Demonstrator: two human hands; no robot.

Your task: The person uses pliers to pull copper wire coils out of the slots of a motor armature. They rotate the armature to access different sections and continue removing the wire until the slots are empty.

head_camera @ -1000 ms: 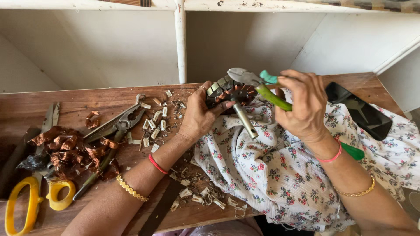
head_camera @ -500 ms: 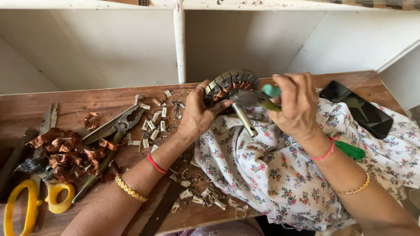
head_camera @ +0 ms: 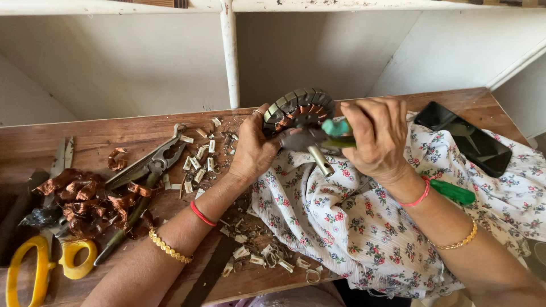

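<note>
My left hand (head_camera: 253,149) grips a round motor stator (head_camera: 300,106) with copper windings and a steel shaft (head_camera: 319,161), held upright above a floral cloth (head_camera: 352,222). My right hand (head_camera: 376,139) is shut on green-handled pliers (head_camera: 336,129), whose jaws sit against the stator's middle. One green handle end (head_camera: 452,191) sticks out past my right wrist.
On the wooden table (head_camera: 91,128) lie large pliers (head_camera: 149,165), a heap of copper wire scraps (head_camera: 85,199), yellow-handled scissors (head_camera: 40,267), several white insulation bits (head_camera: 199,162) and a black phone (head_camera: 462,139). White shelving stands behind.
The stator has turned from nearly flat-on to more edge-on and upright. My right hand has shifted left and closer over the pliers, now at the stator's centre.
</note>
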